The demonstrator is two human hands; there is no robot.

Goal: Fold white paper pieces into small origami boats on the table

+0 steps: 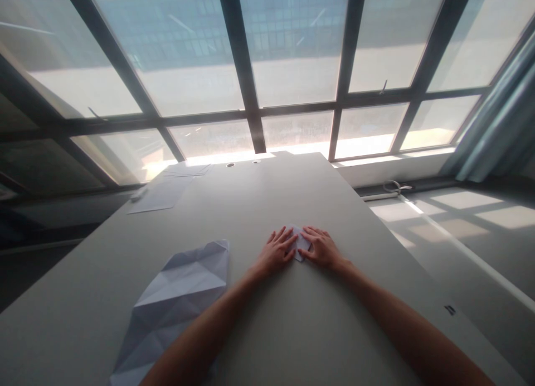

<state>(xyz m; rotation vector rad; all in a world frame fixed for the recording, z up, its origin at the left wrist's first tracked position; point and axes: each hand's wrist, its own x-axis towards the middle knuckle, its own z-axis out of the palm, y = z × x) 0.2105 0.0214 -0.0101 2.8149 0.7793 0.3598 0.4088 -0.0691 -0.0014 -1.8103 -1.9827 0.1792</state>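
A small folded piece of white paper (pixel 298 242) lies flat on the white table (pixel 267 319), between my two hands. My left hand (pixel 276 252) rests on its left side with the fingers spread. From the right, my right hand (pixel 321 247) touches the paper too, its fingers stretched out and thumb apart. Parts of the paper are hidden under the fingers. Left of my left forearm lies a larger creased sheet of white paper (pixel 179 294), partly unfolded, its lower part covered by the arm.
Flat white sheets (pixel 156 193) lie at the table's far left, beside a small white object (pixel 139 194). A round cable hole (pixel 230 164) is near the far edge. Large windows (pixel 292 46) stand behind. A coiled cable (pixel 392 186) lies by the wall at right, near a curtain (pixel 497 112).
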